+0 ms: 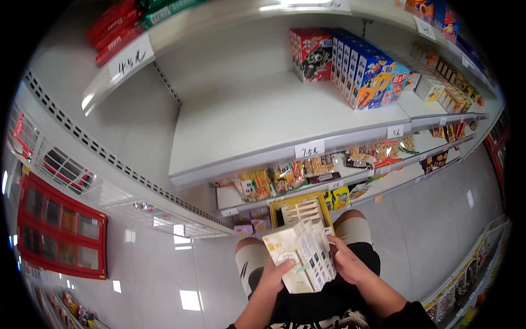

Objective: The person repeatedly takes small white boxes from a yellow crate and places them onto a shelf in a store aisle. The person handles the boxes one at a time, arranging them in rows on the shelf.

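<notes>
Between my two hands is a row of several pale cream snack boxes [304,257], their narrow printed sides turned to the right. My left hand [276,274] grips the near-left box, its thumb lying over the front face. On the other side, my right hand [346,260] presses against the far end of the row. Just beyond the boxes stands a yellow crate [326,207], partly covered by them, with more pale boxes [301,210] packed inside. A white shelf [263,119] spans the view in front of me.
Blue NBA-marked boxes [357,78] and red ones [312,53] stand at the shelf's right. Lower shelves carry bagged snacks [287,177]. A perforated shelf upright [123,160] runs along the left, with a red cabinet [61,228] beyond. An upper shelf edge [230,24] overhangs.
</notes>
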Demonstrator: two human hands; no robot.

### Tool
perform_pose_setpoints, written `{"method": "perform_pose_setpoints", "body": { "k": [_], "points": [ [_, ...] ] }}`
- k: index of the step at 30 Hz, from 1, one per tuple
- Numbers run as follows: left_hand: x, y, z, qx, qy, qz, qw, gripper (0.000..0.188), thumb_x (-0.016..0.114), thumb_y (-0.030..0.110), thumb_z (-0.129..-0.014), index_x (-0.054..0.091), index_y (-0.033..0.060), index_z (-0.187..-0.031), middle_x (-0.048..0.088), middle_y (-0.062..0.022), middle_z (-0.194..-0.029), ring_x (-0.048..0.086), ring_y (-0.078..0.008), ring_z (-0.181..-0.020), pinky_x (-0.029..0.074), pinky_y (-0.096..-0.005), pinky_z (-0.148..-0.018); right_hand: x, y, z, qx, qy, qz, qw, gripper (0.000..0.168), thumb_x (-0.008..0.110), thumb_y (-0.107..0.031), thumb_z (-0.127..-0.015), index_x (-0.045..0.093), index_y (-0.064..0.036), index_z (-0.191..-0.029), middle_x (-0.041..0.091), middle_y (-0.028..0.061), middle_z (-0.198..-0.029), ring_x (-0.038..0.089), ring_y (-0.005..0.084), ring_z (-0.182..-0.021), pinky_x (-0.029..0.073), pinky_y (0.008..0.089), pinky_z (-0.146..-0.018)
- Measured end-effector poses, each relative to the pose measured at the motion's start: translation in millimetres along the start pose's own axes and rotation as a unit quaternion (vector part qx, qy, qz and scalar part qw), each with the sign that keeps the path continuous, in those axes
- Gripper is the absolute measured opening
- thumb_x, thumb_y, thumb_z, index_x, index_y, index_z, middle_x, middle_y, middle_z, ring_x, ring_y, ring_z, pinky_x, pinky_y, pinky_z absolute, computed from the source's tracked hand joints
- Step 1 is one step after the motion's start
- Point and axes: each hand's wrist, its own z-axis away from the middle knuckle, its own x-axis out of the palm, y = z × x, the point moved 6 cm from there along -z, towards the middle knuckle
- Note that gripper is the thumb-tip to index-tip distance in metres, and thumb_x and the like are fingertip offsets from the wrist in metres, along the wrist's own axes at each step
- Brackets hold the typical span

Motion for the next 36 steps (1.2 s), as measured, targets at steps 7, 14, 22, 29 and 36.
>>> {"method": "perform_pose_setpoints", "body": {
  "k": [7,14,22,29,36],
  "points": [
    [10.6,48.5,-11.0,0.079,0.025,-0.163,0.983,0.057,0.069,0.015,-0.088,0.041,-0.004,-0.134,0.059,-0.0118,-0.123,0.059,-0.0187,-0.108,0.048,-0.034,-0.094,30.5,-6.4,-39.7,-0.05,-0.01,0.029,0.998,0.097,0.075,-0.03,-0.083,0.013,0.0,-0.151,0.033,0.0166,-0.147,0.032,0.0258,-0.137,0.024,0.0393,-0.114],
    [11.4,70.4,-0.9,0.126,0.05,-0.183,0.974,0.046,0.066,0.016,-0.092,0.047,-0.0048,-0.129,0.062,-0.0108,-0.119,0.06,-0.0162,-0.105,0.049,-0.0308,-0.09,32.6,15.8,-44.6,-0.053,0.017,-0.031,0.998,0.089,0.07,-0.028,-0.088,0.013,-0.006,-0.153,0.034,0.0143,-0.147,0.037,0.0245,-0.134,0.03,0.038,-0.11],
    [17.2,119.0,-3.7,0.151,0.043,-0.243,0.957,0.039,0.065,0.01,-0.091,0.053,-0.006,-0.124,0.064,-0.0113,-0.116,0.062,-0.0164,-0.103,0.05,-0.0318,-0.09,13.0,22.9,-42.4,-0.012,0.105,-0.096,0.99,0.063,0.048,-0.021,-0.095,0.022,-0.006,-0.15,0.043,0.0158,-0.142,0.049,0.0279,-0.128,0.043,0.0405,-0.105],
    [58.1,282.8,-56.2,0.452,0.113,-0.452,0.761,0.045,0.071,0.014,-0.088,0.049,-0.0044,-0.122,0.063,-0.0102,-0.11,0.061,-0.0162,-0.099,0.051,-0.0317,-0.086,-10.8,21.4,-24.2,-0.015,0.144,-0.105,0.984,0.072,0.057,-0.039,-0.091,0.027,-0.002,-0.146,0.051,0.0151,-0.134,0.056,0.0267,-0.12,0.049,0.04,-0.099],
    [61.9,397.9,-208.9,0.483,0.19,-0.499,0.694,0.04,0.071,0.011,-0.085,0.051,-0.0017,-0.117,0.063,-0.0153,-0.11,0.062,-0.0236,-0.105,0.049,-0.0321,-0.089,-20.0,25.8,-12.2,-0.03,0.148,-0.088,0.985,0.079,0.066,-0.044,-0.086,0.03,-0.002,-0.142,0.053,0.0139,-0.13,0.059,0.0241,-0.114,0.051,0.0383,-0.095]
  ]
}}
